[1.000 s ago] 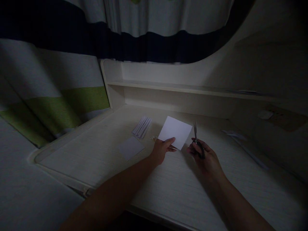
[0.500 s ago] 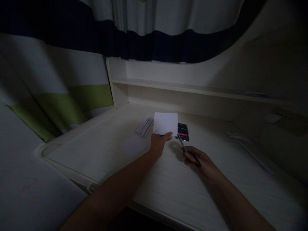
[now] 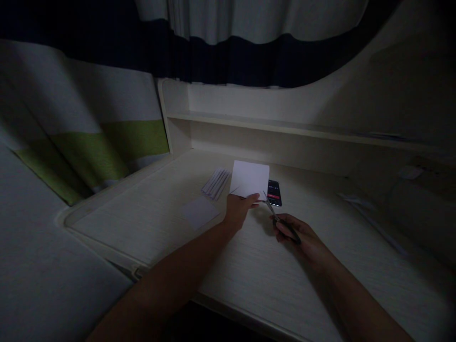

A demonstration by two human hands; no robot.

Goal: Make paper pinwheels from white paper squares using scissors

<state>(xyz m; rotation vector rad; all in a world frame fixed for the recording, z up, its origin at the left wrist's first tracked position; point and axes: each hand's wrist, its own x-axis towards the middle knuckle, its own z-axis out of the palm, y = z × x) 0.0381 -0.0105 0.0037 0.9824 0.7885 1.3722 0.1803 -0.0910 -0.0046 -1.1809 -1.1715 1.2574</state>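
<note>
A sheet [image 3: 250, 179] is pinched at its lower edge by the left hand [image 3: 238, 211], above the desk [image 3: 256, 270]. Scissors [image 3: 276, 216] are gripped in the right hand [image 3: 297, 235], tips at the sheet's lower right corner. A phone [image 3: 274, 192] lies just beyond, and strips [image 3: 215, 182] lie left of the left hand.

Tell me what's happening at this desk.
A person is working in dim light at a pale desk. The left hand holds a white sheet of paper up by its lower edge. The right hand grips scissors, whose blades point at the sheet's lower right corner. It is too dark to tell whether they touch it. A lit phone lies just behind, with a bundle of paper strips and a flat paper piece to the left.
</note>
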